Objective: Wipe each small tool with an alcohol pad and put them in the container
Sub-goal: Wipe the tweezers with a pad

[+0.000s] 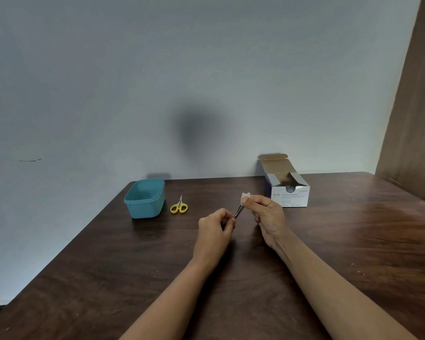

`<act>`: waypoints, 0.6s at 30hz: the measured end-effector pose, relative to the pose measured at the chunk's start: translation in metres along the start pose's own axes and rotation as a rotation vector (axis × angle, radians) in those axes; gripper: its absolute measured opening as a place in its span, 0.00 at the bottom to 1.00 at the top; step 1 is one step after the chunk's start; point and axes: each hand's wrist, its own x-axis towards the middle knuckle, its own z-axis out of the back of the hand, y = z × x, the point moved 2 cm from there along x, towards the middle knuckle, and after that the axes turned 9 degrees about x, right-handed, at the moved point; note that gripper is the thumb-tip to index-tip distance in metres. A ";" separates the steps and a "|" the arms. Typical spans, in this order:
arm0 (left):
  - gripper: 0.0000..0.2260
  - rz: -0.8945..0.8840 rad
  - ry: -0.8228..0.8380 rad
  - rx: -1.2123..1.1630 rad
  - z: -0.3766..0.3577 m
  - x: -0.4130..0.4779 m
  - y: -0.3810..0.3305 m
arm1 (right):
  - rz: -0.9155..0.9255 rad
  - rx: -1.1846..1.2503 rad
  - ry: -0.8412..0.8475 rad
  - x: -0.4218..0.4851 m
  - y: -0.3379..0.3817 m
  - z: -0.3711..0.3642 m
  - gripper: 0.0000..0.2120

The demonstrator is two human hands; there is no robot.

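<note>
Both my arms are bare: my left forearm [182, 290] and right forearm [341, 290] show uncovered skin from the wrists as far up as I can see (anything I wear higher up is out of sight). My left hand [214, 227] and right hand [268, 217] are bare too, knuckles plain, a tendon ridge at the right wrist.

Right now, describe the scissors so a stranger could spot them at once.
On the dark wooden table, find the teal container near the wall. Just right of it, lying flat and apart from it, are the small scissors. Their yellow loop handles set them apart from everything else there.
</note>
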 end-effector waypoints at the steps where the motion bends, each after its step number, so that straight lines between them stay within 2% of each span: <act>1: 0.04 0.000 -0.002 -0.004 0.000 0.000 0.000 | 0.008 -0.008 -0.004 0.000 -0.001 0.000 0.04; 4: 0.04 0.001 0.004 -0.014 0.000 0.000 0.000 | 0.012 -0.039 -0.001 -0.001 -0.001 -0.001 0.06; 11: 0.04 0.007 -0.011 -0.024 0.001 0.000 0.000 | -0.019 -0.036 0.011 -0.001 -0.001 -0.001 0.01; 15: 0.04 0.019 -0.008 -0.028 0.002 0.000 0.000 | -0.043 -0.064 0.027 0.000 -0.001 -0.001 0.08; 18: 0.04 0.022 -0.008 -0.032 0.001 0.001 0.000 | -0.031 -0.055 0.035 0.001 -0.002 0.000 0.08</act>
